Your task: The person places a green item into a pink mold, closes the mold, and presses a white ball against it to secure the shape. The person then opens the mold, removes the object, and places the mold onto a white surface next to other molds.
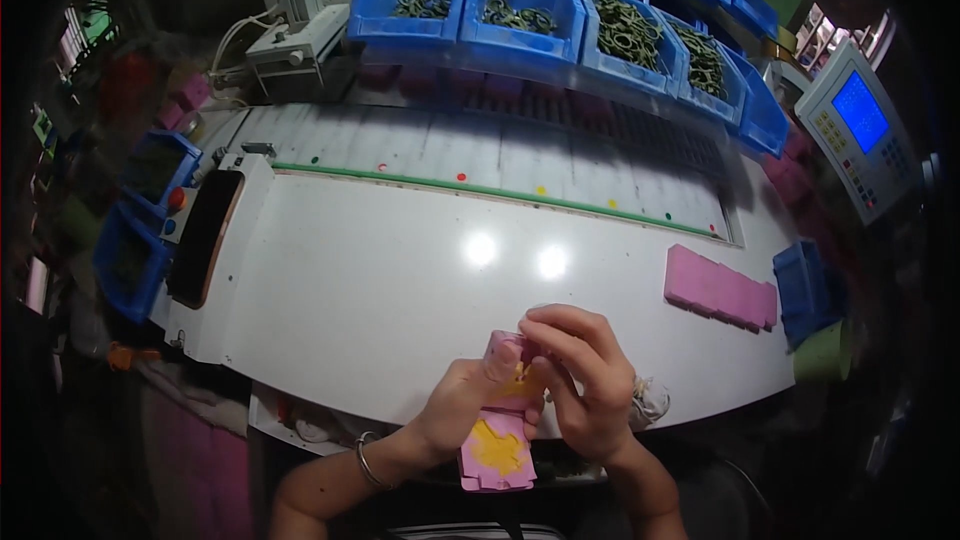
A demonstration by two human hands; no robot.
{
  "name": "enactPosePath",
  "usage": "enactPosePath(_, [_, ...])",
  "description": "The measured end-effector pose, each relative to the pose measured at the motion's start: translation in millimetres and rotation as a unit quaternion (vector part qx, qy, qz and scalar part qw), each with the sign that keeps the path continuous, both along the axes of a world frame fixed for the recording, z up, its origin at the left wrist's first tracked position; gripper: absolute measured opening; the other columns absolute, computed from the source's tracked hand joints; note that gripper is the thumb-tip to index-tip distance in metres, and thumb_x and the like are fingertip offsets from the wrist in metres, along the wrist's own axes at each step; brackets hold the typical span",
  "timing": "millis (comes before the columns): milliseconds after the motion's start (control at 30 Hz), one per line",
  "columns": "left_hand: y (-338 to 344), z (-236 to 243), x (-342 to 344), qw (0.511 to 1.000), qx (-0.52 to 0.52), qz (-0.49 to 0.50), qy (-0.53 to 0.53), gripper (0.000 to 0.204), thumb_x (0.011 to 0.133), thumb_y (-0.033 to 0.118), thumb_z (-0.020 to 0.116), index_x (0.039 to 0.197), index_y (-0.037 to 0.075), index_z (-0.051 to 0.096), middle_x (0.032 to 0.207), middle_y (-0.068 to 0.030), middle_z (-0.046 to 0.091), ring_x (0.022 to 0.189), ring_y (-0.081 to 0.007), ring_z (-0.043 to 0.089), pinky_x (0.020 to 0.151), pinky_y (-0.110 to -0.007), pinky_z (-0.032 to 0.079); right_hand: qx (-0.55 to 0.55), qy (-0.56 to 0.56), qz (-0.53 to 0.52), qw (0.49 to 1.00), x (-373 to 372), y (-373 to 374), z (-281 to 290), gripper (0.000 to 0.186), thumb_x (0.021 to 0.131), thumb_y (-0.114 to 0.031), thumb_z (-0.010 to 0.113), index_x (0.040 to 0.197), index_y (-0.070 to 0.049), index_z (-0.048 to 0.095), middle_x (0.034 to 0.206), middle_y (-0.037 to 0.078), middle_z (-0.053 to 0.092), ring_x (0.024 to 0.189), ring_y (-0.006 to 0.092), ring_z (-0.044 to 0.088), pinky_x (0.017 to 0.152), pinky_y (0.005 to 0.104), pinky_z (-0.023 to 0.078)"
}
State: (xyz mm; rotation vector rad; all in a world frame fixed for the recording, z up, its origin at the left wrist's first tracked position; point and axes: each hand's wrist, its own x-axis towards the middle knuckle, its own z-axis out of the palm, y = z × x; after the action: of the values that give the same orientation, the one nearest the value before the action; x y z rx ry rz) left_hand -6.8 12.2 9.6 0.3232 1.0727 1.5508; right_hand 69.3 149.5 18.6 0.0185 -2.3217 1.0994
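In the head view, a pink carton (497, 440) with a yellow print is held over the near edge of the white tabletop (380, 280). It is pinched from the left by the left hand (462, 402), and its upper end is gripped by the right hand (580, 380). A stack of pink cartons (718, 287) lies near the right edge; blue bins (520, 10) line the far edge.

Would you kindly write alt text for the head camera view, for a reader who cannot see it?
Two bare hands, left hand and right hand, hold a pink and yellow flat carton together at the near edge of a glossy white worktable. A row of pink boxes lies to the right; blue bins of dark rings line the back.
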Motion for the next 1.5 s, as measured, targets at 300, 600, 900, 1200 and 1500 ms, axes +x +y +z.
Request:
enactPosePath(300, [9, -23, -10, 0.994, -0.006, 0.11, -0.029, 0.079, 0.087, 0.066, 0.019, 0.11, -0.004, 0.05, 0.069, -0.0087, 0.054, 0.06, -0.0172, 0.058, 0.06, -0.028, 0.051, 0.3, -0.238, 0.015, 0.924, 39, 30, -12, 0.059, 0.071, 0.001, 0.056, 0.128, -0.006, 0.044, 0.127, 0.014, 0.045, 0.097, 0.0278, 0.051, 0.081, 0.0346, 0.042])
enactPosePath(600, [20, -20, -9, 0.983, -0.014, 0.173, 0.059, 0.069, 0.094, 0.053, 0.017, 0.099, -0.003, 0.057, 0.077, -0.0105, 0.06, 0.066, -0.0171, 0.06, 0.062, -0.028, 0.05, 0.358, -0.048, -0.013, 0.932, 19, 5, -4, 0.052, 0.066, -0.007, 0.067, 0.117, -0.005, 0.056, 0.125, 0.012, 0.052, 0.089, 0.0246, 0.051, 0.078, 0.0313, 0.041])
enactPosePath(900, [23, -35, -8, 0.991, -0.017, 0.133, -0.007, 0.069, 0.094, 0.052, 0.013, 0.107, -0.002, 0.053, 0.096, -0.0125, 0.06, 0.086, -0.0184, 0.061, 0.076, -0.028, 0.051, 0.377, -0.002, -0.007, 0.926, 21, 5, -13, 0.039, 0.075, -0.012, 0.057, 0.114, -0.01, 0.06, 0.121, 0.007, 0.055, 0.092, 0.0244, 0.052, 0.072, 0.0311, 0.04])
enactPosePath(1200, [21, -27, -15, 0.995, -0.051, 0.081, 0.006, 0.068, 0.095, 0.05, 0.015, 0.11, -0.004, 0.052, 0.099, -0.0136, 0.06, 0.089, -0.0187, 0.06, 0.08, -0.029, 0.05, 0.394, -0.019, -0.011, 0.919, 27, 4, -11, 0.039, 0.074, -0.015, 0.059, 0.113, -0.014, 0.061, 0.119, 0.002, 0.057, 0.091, 0.0221, 0.051, 0.074, 0.0302, 0.038])
enactPosePath(1500, [2, -14, -18, 0.851, -0.087, 0.224, 0.468, 0.05, 0.086, 0.041, 0.057, 0.11, -0.003, 0.057, 0.085, -0.0093, 0.055, 0.08, -0.0155, 0.055, 0.072, -0.027, 0.046, 0.274, -0.067, -0.042, 0.959, 35, 13, -4, 0.035, 0.072, 0.0, 0.06, 0.107, -0.002, 0.061, 0.113, 0.016, 0.059, 0.093, 0.0301, 0.053, 0.079, 0.0346, 0.043])
